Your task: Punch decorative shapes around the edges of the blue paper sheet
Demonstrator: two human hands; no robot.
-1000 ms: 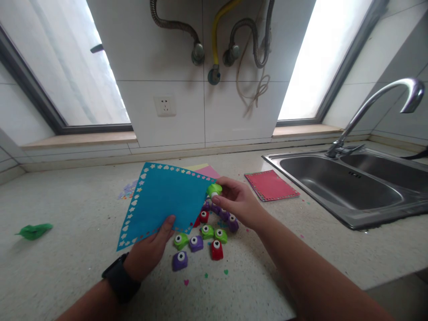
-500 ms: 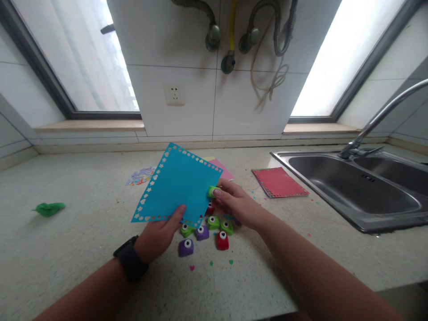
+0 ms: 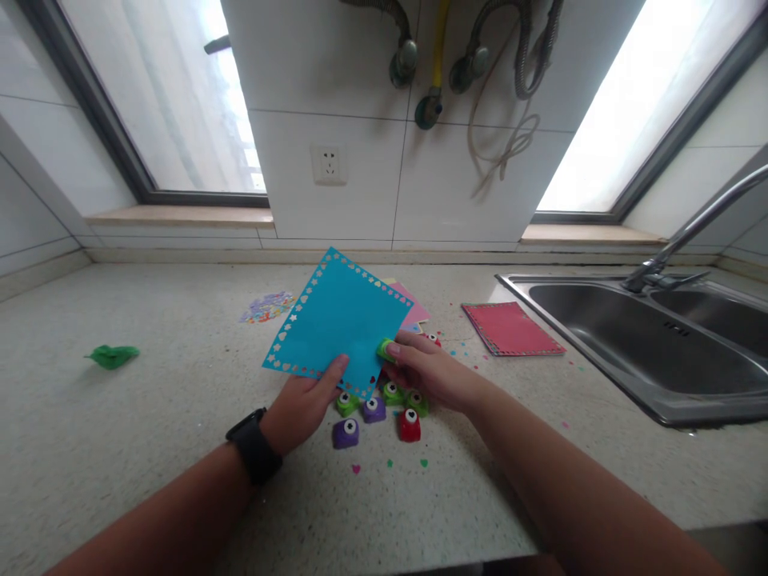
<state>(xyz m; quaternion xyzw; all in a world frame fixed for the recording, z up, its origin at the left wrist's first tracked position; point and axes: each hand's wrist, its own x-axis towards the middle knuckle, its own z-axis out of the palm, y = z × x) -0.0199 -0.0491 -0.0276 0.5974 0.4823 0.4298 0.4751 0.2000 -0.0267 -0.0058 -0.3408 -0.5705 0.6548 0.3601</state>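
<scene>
Three small cut-outs point(image 3: 390, 463), one pink and two green, lie nearest on the speckled counter point(image 3: 288, 520). Just beyond sit a purple punch point(image 3: 346, 434) and a red punch point(image 3: 410, 426), with more purple and green ones behind. The left hand point(image 3: 303, 410) pinches the blue sheet point(image 3: 336, 320) at its lower edge, thumb on top; the sheet is tilted above the counter, its borders pierced with little shapes. The right hand point(image 3: 441, 372) is closed around a green punch point(image 3: 385, 349) at the sheet's right edge; whether the punch bites the paper, I cannot tell. Farther right lies a red stack point(image 3: 513, 328), beside the sink point(image 3: 606, 328). A confetti patch point(image 3: 268, 307) and pink paper point(image 3: 411, 300) lie farther back.
</scene>
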